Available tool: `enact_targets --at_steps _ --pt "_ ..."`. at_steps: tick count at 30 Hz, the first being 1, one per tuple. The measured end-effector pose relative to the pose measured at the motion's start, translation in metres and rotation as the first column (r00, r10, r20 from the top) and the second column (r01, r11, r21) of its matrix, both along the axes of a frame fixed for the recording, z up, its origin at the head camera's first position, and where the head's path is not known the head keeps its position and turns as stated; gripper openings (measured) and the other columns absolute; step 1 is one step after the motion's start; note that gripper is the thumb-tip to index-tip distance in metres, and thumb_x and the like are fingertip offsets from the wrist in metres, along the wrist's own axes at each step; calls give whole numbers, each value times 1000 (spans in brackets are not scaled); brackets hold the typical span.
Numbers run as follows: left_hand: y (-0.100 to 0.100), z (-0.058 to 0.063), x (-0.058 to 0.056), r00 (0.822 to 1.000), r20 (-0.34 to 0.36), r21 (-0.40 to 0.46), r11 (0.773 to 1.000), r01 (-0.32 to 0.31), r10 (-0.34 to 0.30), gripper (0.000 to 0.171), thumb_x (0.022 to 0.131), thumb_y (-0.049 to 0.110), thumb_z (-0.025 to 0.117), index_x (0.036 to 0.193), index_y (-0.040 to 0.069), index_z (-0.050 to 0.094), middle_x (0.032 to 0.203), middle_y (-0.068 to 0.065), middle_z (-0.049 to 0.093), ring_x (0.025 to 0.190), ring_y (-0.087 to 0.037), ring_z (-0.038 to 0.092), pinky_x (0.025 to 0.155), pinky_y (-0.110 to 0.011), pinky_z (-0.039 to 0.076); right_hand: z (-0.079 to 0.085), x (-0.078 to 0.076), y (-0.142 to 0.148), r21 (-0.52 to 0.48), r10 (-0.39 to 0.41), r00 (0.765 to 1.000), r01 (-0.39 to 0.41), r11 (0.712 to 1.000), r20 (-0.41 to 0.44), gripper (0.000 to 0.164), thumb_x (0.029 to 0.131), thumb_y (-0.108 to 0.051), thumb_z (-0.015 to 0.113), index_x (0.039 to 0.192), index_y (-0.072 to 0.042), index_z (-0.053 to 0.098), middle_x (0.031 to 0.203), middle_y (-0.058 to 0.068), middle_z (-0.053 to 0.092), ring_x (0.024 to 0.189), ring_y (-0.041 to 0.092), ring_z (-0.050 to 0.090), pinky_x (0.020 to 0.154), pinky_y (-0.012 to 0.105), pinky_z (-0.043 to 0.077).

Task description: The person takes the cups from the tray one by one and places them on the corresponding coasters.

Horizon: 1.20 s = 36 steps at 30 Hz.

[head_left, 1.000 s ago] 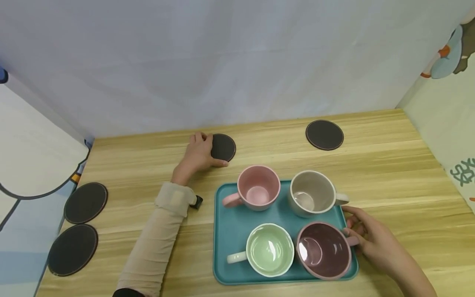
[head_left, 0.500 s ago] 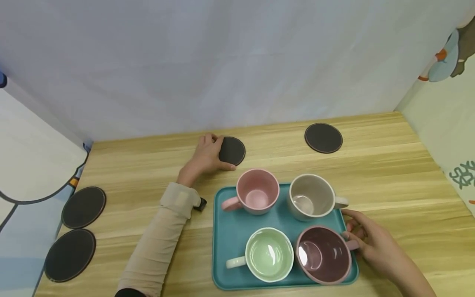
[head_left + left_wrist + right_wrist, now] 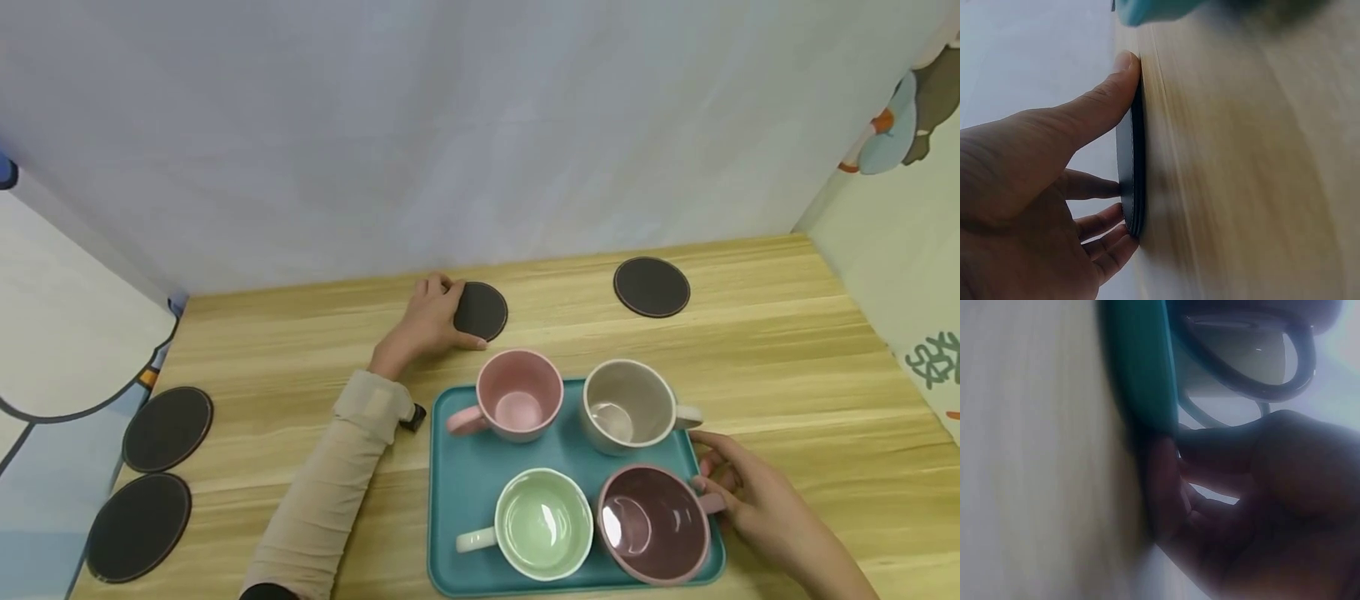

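Note:
My left hand (image 3: 429,325) grips a black round coaster (image 3: 482,311) near the back edge of the table, thumb at the near side and fingers at the far side. In the left wrist view, layered edges suggest a small stack of coasters (image 3: 1132,162), lying at the table surface. My right hand (image 3: 757,500) pinches the right edge of a teal tray (image 3: 457,483), its fingers curled at the rim. On the tray stand a pink mug (image 3: 519,396), a beige mug (image 3: 628,404), a pale green mug (image 3: 543,525) and a dark mauve mug (image 3: 654,525), which is nearest that hand.
One black coaster (image 3: 652,287) lies at the back right. Two more, an upper coaster (image 3: 168,429) and a lower coaster (image 3: 138,527), lie along the left edge. A pale curtain (image 3: 480,133) hangs behind the wooden table (image 3: 795,350).
My left hand has slid to the right along the back of the table with the coasters in it. The head view has tilted up slightly. My right hand stays at the tray edge.

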State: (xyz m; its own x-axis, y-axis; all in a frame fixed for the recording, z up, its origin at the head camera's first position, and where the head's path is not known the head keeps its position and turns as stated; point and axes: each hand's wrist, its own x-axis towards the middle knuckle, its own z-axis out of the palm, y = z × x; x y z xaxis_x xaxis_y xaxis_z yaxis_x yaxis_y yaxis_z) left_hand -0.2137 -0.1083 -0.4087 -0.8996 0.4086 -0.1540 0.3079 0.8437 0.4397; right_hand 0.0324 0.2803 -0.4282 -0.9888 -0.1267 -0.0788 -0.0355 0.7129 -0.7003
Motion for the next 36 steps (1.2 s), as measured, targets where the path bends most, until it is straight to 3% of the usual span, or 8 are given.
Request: enact_targets --at_steps 21,36 --pt "13 1 -8 997 39 -45 996 75 -73 110 84 48 87 165 4 27 160 -22 28 148 -42 26 124 -56 32 -6 1 1 2 12 999 -12 1000 -48 55 91 3 73 143 -5 56 99 3 61 72 -3 52 60 21 48" --pt "26 8 -24 984 72 -91 981 170 -164 109 86 50 84 166 5 25 160 -18 28 147 -38 26 122 -53 37 -4 0 2 -15 11 1000 -12 1000 -20 55 92 3 72 144 -2 55 101 4 60 73 -2 52 61 21 49"
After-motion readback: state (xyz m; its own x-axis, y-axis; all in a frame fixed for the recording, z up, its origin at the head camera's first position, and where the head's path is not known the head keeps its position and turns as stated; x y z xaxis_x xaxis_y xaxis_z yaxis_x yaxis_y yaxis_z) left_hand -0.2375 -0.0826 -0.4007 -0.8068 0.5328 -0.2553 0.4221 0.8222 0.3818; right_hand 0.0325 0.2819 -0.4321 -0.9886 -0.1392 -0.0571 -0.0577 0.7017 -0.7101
